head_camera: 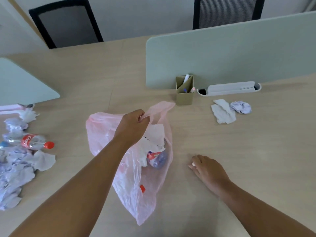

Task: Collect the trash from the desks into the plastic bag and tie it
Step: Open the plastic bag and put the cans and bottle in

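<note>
A thin pink plastic bag (100, 134) lies on the wooden desk (256, 151), with crumpled paper and a crushed bottle showing through it. My left hand (132, 127) is shut on the bag's handle near its mouth, lifting it. My right hand (207, 170) rests low over the desk to the right of the bag, fingers loosely apart and holding nothing. A white tissue (223, 112) and a crumpled paper ball (241, 106) lie at the back right. At the left edge lies a heap of crumpled paper (15, 175) with a red-capped cola bottle (33, 141).
A tan pen holder (184, 95) stands behind the bag against a pale green divider (230, 53). A white cable tray (229, 88) runs along the divider's foot. Another divider panel (22, 82) is at the left. Two black mesh chairs (66, 23) stand beyond the desk.
</note>
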